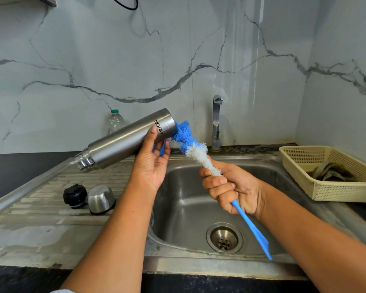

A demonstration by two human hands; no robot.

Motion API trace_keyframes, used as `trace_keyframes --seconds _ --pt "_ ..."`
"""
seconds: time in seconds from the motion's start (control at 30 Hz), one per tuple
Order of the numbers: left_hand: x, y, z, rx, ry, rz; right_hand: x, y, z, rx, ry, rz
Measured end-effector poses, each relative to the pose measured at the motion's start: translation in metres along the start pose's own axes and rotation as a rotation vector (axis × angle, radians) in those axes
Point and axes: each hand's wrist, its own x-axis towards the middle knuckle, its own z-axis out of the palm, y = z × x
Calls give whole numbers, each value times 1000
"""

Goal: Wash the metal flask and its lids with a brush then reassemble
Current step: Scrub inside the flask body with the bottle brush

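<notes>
**Flask** (125,140): steel, held tilted above the draining board (40,208), open mouth down to the left, base raised toward the tap (217,121). It is grasped near the base by the left hand (150,166), thumb laid on the front, fingers wrapped behind

**Brush** (190,146): blue and white bristles, blue handle. It is clenched in the right hand (230,187) where bristles meet handle, over the sink (188,208). The blue tip is pressed against the flask's base

**Black lid** (74,195) and **steel cap** (100,198): set side by side on the draining board, touched by neither hand

**Also noted:** plastic bottle (115,121) by the wall; basket (304,180) holding a cloth (330,170), right of the sink

**Risks, as judged:** the flask is gripped at one end only, so a slip is likely if the steel is wet or the brush is pushed hard. It would be dropped onto the board, perhaps onto the lids. Any water inside would be spilled from the mouth onto the board, not the sink
</notes>
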Motion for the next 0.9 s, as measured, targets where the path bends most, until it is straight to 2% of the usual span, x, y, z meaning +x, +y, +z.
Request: trace_keyframes --seconds 0.13,0.3,0.53,0.6,0.7,0.8,0.9 --pt "6 6 -5 -44 54 29 -6 2 0 -45 19 17" --pt "5 -4 -5 21 45 23 1 4 6 -20 82 -34" --pt "24 -3 -19 60 57 102 2 11 20 10 -19 -44" --pt "19 -13 -15 115 60 71 9 13 32 -61 64 -119" --pt "18 -19 -8 82 57 51 12 17 41 -220 307 -283" --pt "19 -14 -9 34 99 48 6 20 35 -510 545 -468" --pt "14 -12 -8 27 154 25 5 22 31 -780 733 -557"
